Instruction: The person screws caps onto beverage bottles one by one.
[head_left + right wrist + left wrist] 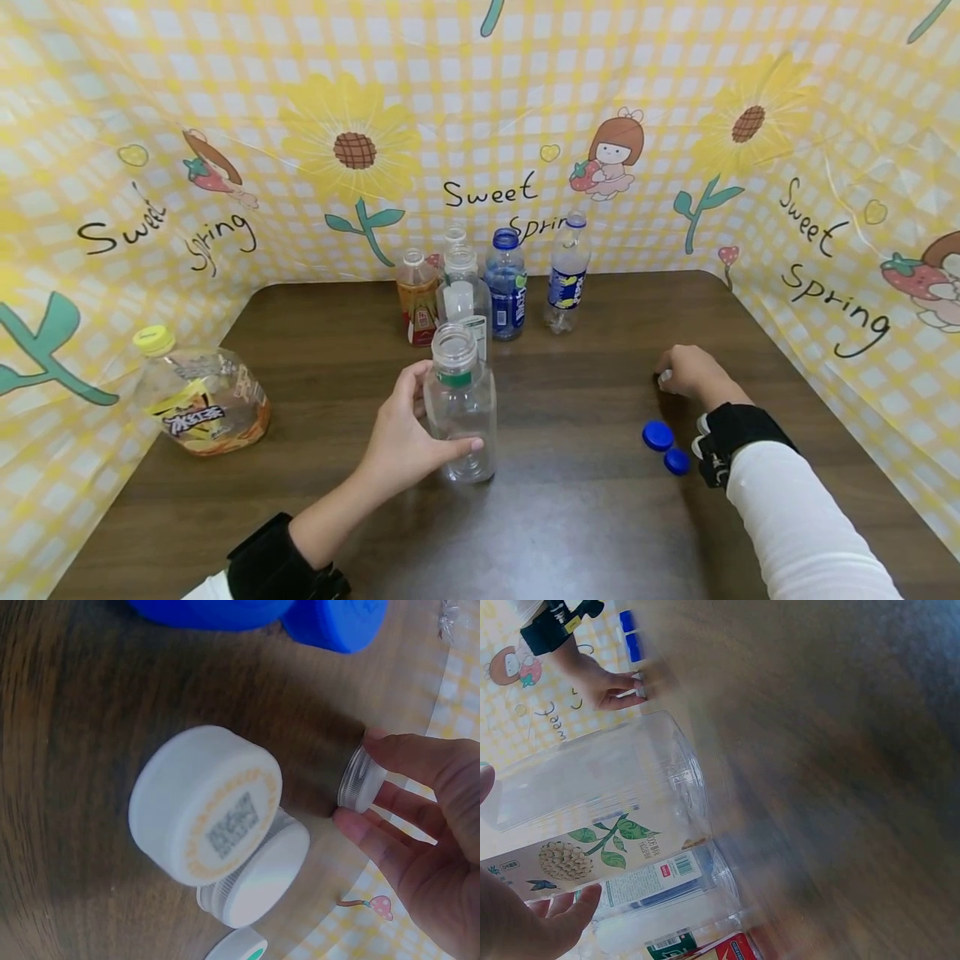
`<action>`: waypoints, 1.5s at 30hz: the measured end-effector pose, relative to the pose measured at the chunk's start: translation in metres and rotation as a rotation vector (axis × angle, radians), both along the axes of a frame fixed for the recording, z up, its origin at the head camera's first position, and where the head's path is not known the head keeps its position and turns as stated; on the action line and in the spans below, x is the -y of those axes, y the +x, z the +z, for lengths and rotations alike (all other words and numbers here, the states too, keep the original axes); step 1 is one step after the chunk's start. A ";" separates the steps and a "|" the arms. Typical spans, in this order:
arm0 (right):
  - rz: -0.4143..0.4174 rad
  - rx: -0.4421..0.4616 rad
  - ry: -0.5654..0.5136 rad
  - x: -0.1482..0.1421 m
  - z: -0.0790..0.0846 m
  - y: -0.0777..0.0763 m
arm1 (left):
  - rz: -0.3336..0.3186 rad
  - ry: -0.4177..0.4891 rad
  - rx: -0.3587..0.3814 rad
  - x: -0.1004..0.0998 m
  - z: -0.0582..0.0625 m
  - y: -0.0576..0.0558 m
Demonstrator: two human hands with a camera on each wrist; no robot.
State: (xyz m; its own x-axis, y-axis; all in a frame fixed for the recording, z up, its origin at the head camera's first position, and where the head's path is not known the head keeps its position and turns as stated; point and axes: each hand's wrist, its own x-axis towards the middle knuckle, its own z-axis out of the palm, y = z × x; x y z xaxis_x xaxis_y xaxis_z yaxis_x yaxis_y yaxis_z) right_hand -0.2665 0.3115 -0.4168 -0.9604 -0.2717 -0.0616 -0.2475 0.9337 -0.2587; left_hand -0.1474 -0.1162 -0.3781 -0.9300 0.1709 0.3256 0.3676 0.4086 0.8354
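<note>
My left hand (405,442) grips a clear plastic bottle (468,417) standing upright on the table, thumb across its near side and fingers behind. The bottle has no cap and a green ring below its mouth; in the left wrist view its label (562,862) shows a leafy branch. Out at the right side of the table, my right hand (693,373) pinches a white bottle cap (364,778) between thumb and fingertips, at the tabletop. Beside it in the right wrist view lie more white caps (202,802), one with a printed code, and two blue caps (658,435).
Behind the held bottle stand another clear bottle (463,292), an orange-labelled bottle (417,304), a blue-tinted bottle (506,287) and a blue-labelled clear bottle (567,275). A large yellow-capped bottle (206,400) leans at left. Yellow checked cloth (465,108) walls the table (337,333).
</note>
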 end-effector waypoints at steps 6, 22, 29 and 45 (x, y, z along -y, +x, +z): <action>0.015 -0.006 0.021 0.003 0.002 0.000 | -0.001 -0.002 0.016 -0.001 0.001 0.000; 0.341 -0.082 -0.059 0.056 0.049 0.017 | -0.010 0.005 0.028 -0.004 -0.002 0.000; 0.517 -0.148 -0.043 0.092 0.095 0.030 | -0.013 0.012 0.027 -0.007 -0.002 0.000; 0.799 -0.295 -0.052 0.186 0.227 0.078 | -0.048 0.029 0.035 -0.020 -0.002 0.001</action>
